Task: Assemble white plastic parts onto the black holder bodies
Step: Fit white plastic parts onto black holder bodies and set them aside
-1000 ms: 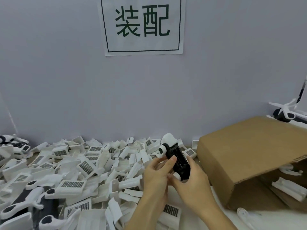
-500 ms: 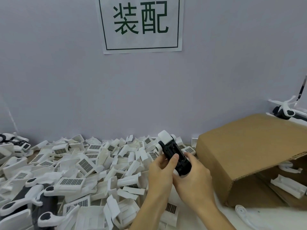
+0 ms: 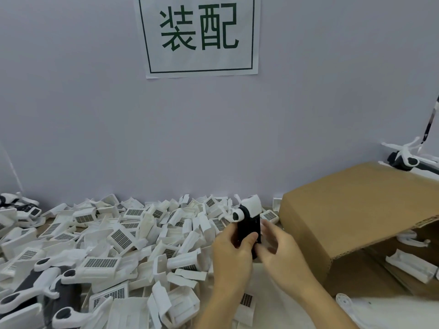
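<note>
A black holder body (image 3: 248, 226) stands nearly upright between my two hands, with a white plastic part (image 3: 251, 204) at its top end. My left hand (image 3: 234, 251) grips its lower left side, thumb curled over the front. My right hand (image 3: 278, 245) holds it from the right, fingers blurred behind and beside the body. A big pile of loose white plastic parts (image 3: 123, 236) with grid faces covers the table to the left. The lower end of the holder is hidden by my hands.
An open cardboard box (image 3: 351, 210) lies on its side at the right, white parts (image 3: 411, 268) inside. Assembled black-and-white holders (image 3: 33, 295) lie at the lower left, others (image 3: 403, 160) behind the box. A wall with a paper sign (image 3: 198, 34) rises behind.
The holder has been turned from a slant towards upright and lifted slightly to the right. My right hand's fingers have shifted along its right side.
</note>
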Demonstrator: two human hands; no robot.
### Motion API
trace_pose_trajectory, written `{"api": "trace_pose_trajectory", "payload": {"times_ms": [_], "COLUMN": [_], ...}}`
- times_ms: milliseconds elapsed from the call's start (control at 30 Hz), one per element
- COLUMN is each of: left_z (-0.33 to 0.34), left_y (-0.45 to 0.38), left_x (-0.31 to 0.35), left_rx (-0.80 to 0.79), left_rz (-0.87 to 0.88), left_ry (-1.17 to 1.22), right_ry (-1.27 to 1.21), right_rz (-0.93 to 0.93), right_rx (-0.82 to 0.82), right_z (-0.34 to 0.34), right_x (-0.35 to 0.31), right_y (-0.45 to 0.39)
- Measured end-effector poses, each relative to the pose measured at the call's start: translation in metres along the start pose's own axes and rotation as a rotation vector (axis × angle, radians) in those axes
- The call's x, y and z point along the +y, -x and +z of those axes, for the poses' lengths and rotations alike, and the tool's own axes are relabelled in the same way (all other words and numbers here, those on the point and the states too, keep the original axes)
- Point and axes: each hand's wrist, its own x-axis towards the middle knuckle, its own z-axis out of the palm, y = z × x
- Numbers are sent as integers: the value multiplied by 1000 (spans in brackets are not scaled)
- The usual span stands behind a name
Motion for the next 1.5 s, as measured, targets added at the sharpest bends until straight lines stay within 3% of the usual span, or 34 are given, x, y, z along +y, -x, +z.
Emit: {"api": "trace_pose_trajectory", "payload": {"times_ms": [233,400,667,767,900,1100,1200,1500], "left_z": [1,1,1,1,2,-6,-10,-11], "left_y": [7,10,10,11,9,-3,-6,-5], "left_x": [0,5,2,2,4,7,13,19], "left_rx": [-132,-186,-194,-174,-48,161,112,70], "left_rz": [185,273,260,229,105,-334,-466,-548], "left_ry": [-181,-218,-214,-192,-62,395,713,878], "right_ry": [-262,-236,-213,-243,-300,-265,-260,-275], "right_rz": [-68,-57,-19,-41,-26,18,52,203], "right_rx": [129,308,356,247,91,254,294,311], "right_z": [-5,-5,-8,-12,-12,-9,-9,-6], "right_x": [-3,-1,-3,-3,-5,-1,-1,9], "right_y": [-3,-6,-3,-3,0,-1,-2,-8]}}
